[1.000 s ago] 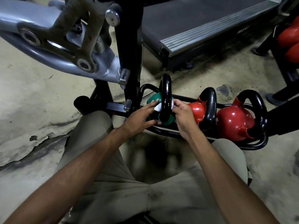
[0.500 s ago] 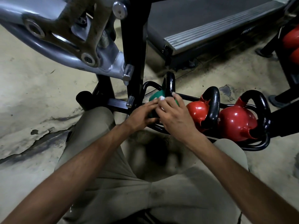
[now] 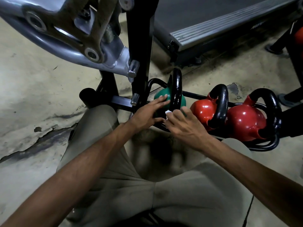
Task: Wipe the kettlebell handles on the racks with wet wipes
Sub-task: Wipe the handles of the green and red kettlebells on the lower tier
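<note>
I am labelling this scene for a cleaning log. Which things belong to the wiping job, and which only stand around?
For the job:
- wet wipe, held by the right hand
- green kettlebell with its black handle, touched by the left hand
- middle red kettlebell
- end red kettlebell
- rack

Just around:
- treadmill
- silver machine arm
- cracked floor
</note>
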Available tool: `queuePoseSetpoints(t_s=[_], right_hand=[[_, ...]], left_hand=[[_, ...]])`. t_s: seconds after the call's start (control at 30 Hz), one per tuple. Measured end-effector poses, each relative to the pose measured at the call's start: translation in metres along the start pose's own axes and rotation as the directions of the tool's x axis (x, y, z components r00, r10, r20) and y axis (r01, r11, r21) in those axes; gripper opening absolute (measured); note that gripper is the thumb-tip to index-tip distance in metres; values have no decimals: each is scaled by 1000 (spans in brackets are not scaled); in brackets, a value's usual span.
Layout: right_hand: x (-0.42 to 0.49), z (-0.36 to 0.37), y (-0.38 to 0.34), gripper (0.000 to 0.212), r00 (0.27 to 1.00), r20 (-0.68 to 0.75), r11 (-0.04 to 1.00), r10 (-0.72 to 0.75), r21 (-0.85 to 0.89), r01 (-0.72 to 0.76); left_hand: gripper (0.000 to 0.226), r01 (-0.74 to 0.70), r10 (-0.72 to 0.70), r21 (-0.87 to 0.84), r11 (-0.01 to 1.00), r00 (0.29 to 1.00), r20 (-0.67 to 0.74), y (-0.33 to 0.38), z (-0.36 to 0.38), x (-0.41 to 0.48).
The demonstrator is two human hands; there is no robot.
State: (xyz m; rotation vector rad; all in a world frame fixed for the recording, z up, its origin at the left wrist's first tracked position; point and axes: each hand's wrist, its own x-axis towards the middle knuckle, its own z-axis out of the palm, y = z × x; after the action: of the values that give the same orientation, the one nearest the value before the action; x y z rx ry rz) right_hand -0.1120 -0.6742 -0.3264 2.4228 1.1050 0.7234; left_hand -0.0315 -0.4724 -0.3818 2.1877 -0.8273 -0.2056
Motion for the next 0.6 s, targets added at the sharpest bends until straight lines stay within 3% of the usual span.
queuePoseSetpoints(t_s=[0.1,0.23,0.33,0.43,0.6], right_hand=[[-10,9,1,22,972,-178,983,155,122,-134],[-19,25,-8,22,921,-157,890,356,358,-283],[-19,28,-16,11,824,-132,731,551,553,-400],[-19,29,-23,15,716,0,509,698,703,-496],[-20,27,-14,31,516,391,91,762,725,-683]], left_hand=[[85,37,-37,-28,999,999,-9,5,0,0],[87,37,-37,4,999,999,-15,4,-1,0],[87,61,-60,13,998,998,-14,3,1,0],[87,62,-62,10,998,998,-20,4,1,0],[89,79,-79,-3,997,997,0,4,1,0]])
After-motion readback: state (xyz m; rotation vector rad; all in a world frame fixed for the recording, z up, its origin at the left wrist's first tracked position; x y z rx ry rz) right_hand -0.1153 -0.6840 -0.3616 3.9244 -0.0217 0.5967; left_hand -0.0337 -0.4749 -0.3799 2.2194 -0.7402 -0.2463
